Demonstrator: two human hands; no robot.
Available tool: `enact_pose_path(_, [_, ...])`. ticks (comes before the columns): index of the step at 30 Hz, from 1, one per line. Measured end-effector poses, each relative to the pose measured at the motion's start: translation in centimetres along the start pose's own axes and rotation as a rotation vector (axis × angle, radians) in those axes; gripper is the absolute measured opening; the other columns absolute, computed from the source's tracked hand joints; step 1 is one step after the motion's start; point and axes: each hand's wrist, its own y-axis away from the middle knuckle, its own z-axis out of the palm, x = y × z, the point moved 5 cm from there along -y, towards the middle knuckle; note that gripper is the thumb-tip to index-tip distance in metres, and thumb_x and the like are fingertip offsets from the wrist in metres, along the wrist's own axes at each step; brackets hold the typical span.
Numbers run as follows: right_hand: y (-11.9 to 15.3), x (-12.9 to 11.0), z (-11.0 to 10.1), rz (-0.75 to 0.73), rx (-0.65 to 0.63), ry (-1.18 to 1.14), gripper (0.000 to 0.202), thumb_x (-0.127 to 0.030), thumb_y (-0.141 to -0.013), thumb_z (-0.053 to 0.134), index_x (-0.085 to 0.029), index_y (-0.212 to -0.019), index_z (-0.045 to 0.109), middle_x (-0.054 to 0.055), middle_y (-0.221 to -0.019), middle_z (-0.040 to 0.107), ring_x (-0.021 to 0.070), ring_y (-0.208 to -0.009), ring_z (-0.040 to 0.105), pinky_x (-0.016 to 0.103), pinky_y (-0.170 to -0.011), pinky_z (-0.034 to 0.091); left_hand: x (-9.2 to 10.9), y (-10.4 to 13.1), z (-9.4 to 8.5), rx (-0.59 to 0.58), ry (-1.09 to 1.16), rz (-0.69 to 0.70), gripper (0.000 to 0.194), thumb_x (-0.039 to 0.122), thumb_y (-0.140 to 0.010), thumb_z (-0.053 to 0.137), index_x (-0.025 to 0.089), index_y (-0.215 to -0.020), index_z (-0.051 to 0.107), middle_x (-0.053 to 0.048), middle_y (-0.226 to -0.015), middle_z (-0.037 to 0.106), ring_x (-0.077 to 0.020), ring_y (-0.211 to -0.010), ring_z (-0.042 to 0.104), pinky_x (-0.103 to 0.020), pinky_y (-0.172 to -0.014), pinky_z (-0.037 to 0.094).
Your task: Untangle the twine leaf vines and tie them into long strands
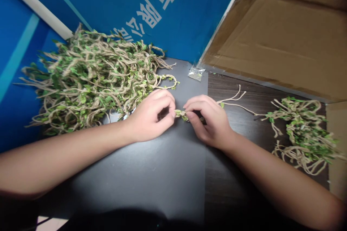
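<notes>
Between my hands, over the middle of the table, is a short length of twine with green leaves (pixel 180 113). My left hand (pixel 154 115) pinches its left end between thumb and fingertips. My right hand (pixel 207 117) pinches the other end; the part inside its fingers is hidden. Loose twine ends (pixel 233 99) stick out behind my right hand toward the right. Close beyond my left hand lies a large tangled heap of leafy twine (pixel 100 75).
A smaller bunch of leafy twine (pixel 309 130) lies at the right on the dark wood tabletop (pixel 225 177). A grey mat (pixel 151 184) covers the table's middle. A small clear plastic bag (pixel 196 73) sits by the blue panel (pixel 200 11). Cardboard (pixel 282 36) stands at the right back.
</notes>
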Motion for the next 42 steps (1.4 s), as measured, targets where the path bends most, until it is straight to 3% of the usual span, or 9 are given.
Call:
enact_pose_path(4, [0.2, -0.3, 0.2, -0.058, -0.025, 0.132, 0.030, -0.023, -0.096, 0.069, -0.020, -0.125, 0.061, 0.009, -0.115, 0.074, 0.0207, -0.100, 0.070, 0.036, -0.087, 0.055, 0.3, 0.1, -0.1, 0.010, -0.020, 0.025, 0.010, 0.014, -0.093, 0.058, 0.016, -0.083, 0.061, -0.006, -0.093, 0.062, -0.0187, -0.090, 0.057, -0.034, -0.085, 0.045])
enact_pose_path(12, [0.4, -0.5, 0.4, -0.072, 0.001, 0.240, 0.013, -0.016, -0.095, 0.068, -0.020, -0.107, 0.068, 0.004, -0.102, 0.077, 0.0187, -0.089, 0.070, 0.036, -0.079, 0.053, 0.4, 0.0, -0.1, 0.011, -0.042, 0.024, 0.011, 0.014, -0.093, 0.057, 0.016, -0.083, 0.061, -0.006, -0.092, 0.062, -0.0190, -0.092, 0.057, -0.035, -0.087, 0.045])
enact_pose_path(21, [0.1, 0.0, 0.0, 0.040, 0.017, 0.065, 0.010, -0.014, -0.099, 0.058, -0.021, -0.105, 0.062, 0.006, -0.098, 0.072, 0.0183, -0.091, 0.066, 0.035, -0.082, 0.053, 0.5, 0.2, -0.1, 0.028, -0.182, 0.014, 0.014, 0.020, -0.095, 0.055, 0.017, -0.082, 0.060, -0.007, -0.091, 0.064, -0.0214, -0.089, 0.055, -0.039, -0.087, 0.044])
enact_pose_path(28, [0.2, -0.1, 0.4, -0.022, -0.033, 0.102, 0.024, -0.020, -0.097, 0.065, -0.020, -0.121, 0.062, 0.008, -0.114, 0.074, 0.0208, -0.100, 0.069, 0.037, -0.087, 0.054, 0.6, 0.3, 0.0, 0.032, -0.183, 0.039, 0.012, 0.020, -0.093, 0.056, 0.017, -0.082, 0.059, -0.006, -0.092, 0.063, -0.0208, -0.089, 0.055, -0.039, -0.086, 0.044])
enact_pose_path(31, [0.3, 0.0, 0.6, -0.043, -0.030, 0.175, 0.016, -0.019, -0.097, 0.066, -0.022, -0.112, 0.066, 0.006, -0.113, 0.075, 0.0201, -0.097, 0.070, 0.036, -0.085, 0.054, 0.7, 0.3, -0.1, 0.033, -0.180, 0.042, 0.011, 0.019, -0.092, 0.057, 0.017, -0.082, 0.059, -0.007, -0.091, 0.064, -0.0209, -0.088, 0.055, -0.039, -0.085, 0.044])
enact_pose_path(42, [0.3, 1.0, 0.4, 0.118, 0.016, 0.194, 0.006, -0.019, -0.102, 0.057, -0.023, -0.100, 0.061, 0.005, -0.101, 0.073, 0.0209, -0.095, 0.068, 0.038, -0.086, 0.051, 0.7, 0.2, -0.1, 0.036, -0.175, 0.028, 0.010, 0.018, -0.090, 0.057, 0.018, -0.080, 0.059, -0.007, -0.091, 0.064, -0.0215, -0.089, 0.056, -0.039, -0.087, 0.044])
